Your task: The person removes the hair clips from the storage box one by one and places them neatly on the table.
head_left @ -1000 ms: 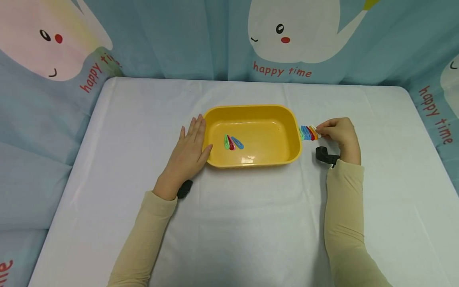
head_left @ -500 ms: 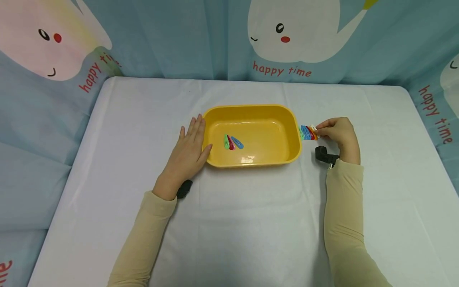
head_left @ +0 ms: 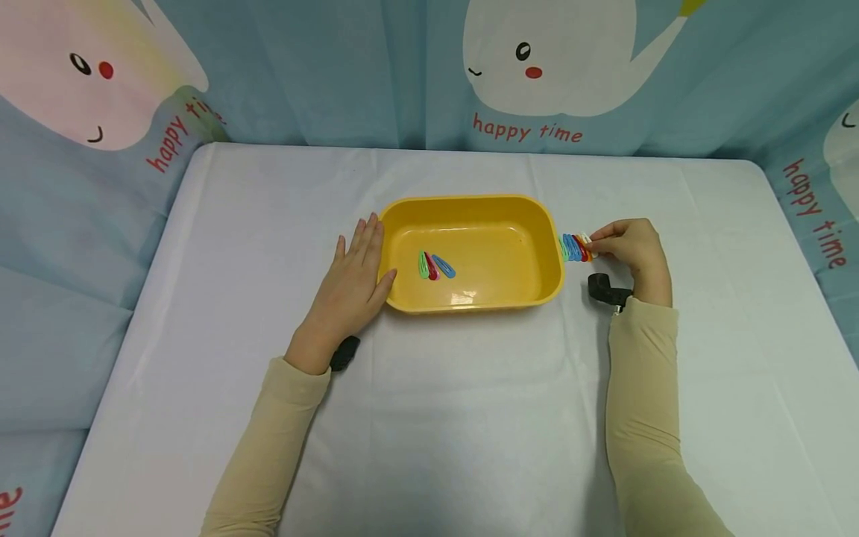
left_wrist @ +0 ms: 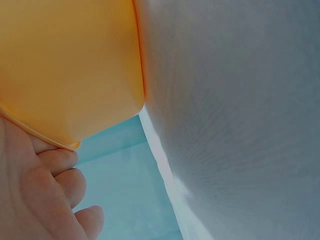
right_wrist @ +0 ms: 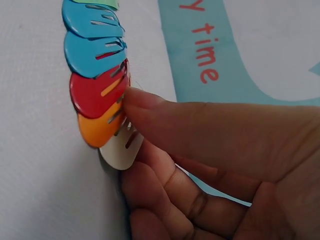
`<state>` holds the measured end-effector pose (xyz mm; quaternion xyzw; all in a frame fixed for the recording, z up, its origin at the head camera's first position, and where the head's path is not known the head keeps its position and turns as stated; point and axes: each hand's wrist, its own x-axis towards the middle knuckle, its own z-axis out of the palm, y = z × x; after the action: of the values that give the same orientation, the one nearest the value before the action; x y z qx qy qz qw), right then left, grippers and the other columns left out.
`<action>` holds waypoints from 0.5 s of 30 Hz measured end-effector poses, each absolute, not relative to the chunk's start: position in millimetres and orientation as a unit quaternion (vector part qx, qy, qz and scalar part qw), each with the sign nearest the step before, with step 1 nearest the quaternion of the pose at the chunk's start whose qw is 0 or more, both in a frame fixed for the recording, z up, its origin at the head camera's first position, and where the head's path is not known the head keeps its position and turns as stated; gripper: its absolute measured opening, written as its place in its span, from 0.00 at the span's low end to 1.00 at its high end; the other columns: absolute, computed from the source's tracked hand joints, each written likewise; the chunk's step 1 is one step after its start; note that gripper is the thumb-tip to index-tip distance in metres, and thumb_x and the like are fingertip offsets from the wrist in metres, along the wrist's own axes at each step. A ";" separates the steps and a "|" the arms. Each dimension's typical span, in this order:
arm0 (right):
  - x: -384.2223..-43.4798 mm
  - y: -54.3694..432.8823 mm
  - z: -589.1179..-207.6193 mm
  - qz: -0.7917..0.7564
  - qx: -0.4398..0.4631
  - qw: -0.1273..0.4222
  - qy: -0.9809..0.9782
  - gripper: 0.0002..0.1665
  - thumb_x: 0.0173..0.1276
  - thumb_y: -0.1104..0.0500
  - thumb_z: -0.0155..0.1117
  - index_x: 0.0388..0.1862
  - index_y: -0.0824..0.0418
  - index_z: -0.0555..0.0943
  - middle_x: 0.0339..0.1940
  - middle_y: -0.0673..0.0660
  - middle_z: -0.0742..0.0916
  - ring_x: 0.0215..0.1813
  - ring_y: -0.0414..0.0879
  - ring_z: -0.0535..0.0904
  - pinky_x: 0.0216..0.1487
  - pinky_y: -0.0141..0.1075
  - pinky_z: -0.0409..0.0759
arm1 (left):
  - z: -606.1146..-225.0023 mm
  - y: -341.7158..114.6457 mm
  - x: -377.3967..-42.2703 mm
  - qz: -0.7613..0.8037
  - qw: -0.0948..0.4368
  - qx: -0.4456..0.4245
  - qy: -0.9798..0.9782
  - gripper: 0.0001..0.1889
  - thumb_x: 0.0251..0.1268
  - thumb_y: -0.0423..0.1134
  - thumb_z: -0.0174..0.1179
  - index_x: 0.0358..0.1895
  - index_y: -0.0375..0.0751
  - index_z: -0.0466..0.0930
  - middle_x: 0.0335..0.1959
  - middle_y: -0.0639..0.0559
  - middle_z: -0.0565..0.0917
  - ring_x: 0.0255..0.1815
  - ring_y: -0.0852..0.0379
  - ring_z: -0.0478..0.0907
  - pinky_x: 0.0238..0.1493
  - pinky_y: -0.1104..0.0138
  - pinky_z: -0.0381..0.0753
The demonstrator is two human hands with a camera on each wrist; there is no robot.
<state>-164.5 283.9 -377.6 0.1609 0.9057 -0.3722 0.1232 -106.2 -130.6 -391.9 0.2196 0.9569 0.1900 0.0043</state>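
Note:
A yellow tray holds a green hair clip, a red-pink clip and a blue clip. My left hand lies with straight fingers along the tray's left rim, thumb over the edge. Just outside the right end, an overlapping row of snap hair clips sits on the cloth. My right hand pinches the row's right end. In the right wrist view the thumb presses by the red clip and orange clip, and curled fingers lie beside the white clip.
A white cloth covers the table. Blue curtains with whale prints hang behind the table and at its sides. A black wrist camera sits low beside the right hand.
My right thumb and fingers have shifted slightly left, farther over the white and orange end of the clip row. The left hand and the tray have stayed in place.

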 end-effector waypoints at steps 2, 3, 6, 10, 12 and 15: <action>-164.5 283.8 -377.9 -0.373 0.163 0.122 0.905 0.21 0.59 0.58 0.69 0.46 0.72 0.80 0.22 0.45 0.80 0.33 0.47 0.71 0.38 0.39 0.67 | -392.0 -130.3 -106.1 0.190 0.004 0.219 0.957 0.35 0.75 0.48 0.39 0.74 0.30 0.37 0.76 0.41 0.38 0.76 0.48 0.33 0.71 0.49 0.35; -164.5 283.7 -378.0 -0.374 0.164 0.122 0.904 0.21 0.59 0.58 0.69 0.45 0.72 0.80 0.22 0.45 0.80 0.33 0.47 0.71 0.38 0.39 0.67 | -392.2 -130.2 -106.1 0.190 0.004 0.219 0.957 0.35 0.75 0.48 0.39 0.74 0.30 0.37 0.76 0.41 0.38 0.76 0.48 0.33 0.71 0.49 0.35; -164.8 283.6 -378.3 -0.375 0.166 0.123 0.904 0.21 0.59 0.58 0.69 0.45 0.72 0.80 0.21 0.45 0.80 0.33 0.47 0.71 0.38 0.39 0.66 | -392.2 -130.2 -105.6 0.190 0.005 0.218 0.957 0.35 0.75 0.48 0.39 0.74 0.30 0.37 0.76 0.42 0.37 0.76 0.49 0.32 0.71 0.49 0.35; -165.2 285.5 -380.0 -0.372 0.161 0.118 0.907 0.20 0.60 0.58 0.69 0.45 0.72 0.80 0.20 0.44 0.80 0.31 0.46 0.72 0.36 0.37 0.68 | -392.7 -130.4 -105.9 0.195 0.001 0.219 0.956 0.35 0.75 0.48 0.39 0.74 0.30 0.37 0.76 0.41 0.38 0.76 0.46 0.35 0.71 0.49 0.35; -165.2 286.9 -380.9 -0.370 0.158 0.114 0.908 0.20 0.61 0.58 0.68 0.44 0.73 0.80 0.19 0.44 0.79 0.31 0.45 0.72 0.35 0.36 0.68 | -393.3 -130.5 -106.4 0.197 -0.004 0.220 0.955 0.35 0.75 0.48 0.39 0.74 0.30 0.38 0.76 0.41 0.39 0.76 0.45 0.36 0.71 0.49 0.35; -165.1 287.9 -381.7 -0.370 0.157 0.111 0.909 0.19 0.63 0.58 0.66 0.44 0.74 0.79 0.19 0.44 0.79 0.31 0.45 0.72 0.34 0.34 0.69 | -394.1 -130.9 -107.0 0.199 -0.004 0.221 0.955 0.35 0.75 0.48 0.39 0.74 0.30 0.38 0.76 0.41 0.39 0.76 0.46 0.35 0.71 0.49 0.35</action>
<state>-165.1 287.9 -381.7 0.1567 0.9088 -0.3704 0.1114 -107.0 -130.9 -394.1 0.2208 0.9548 0.1989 -0.0044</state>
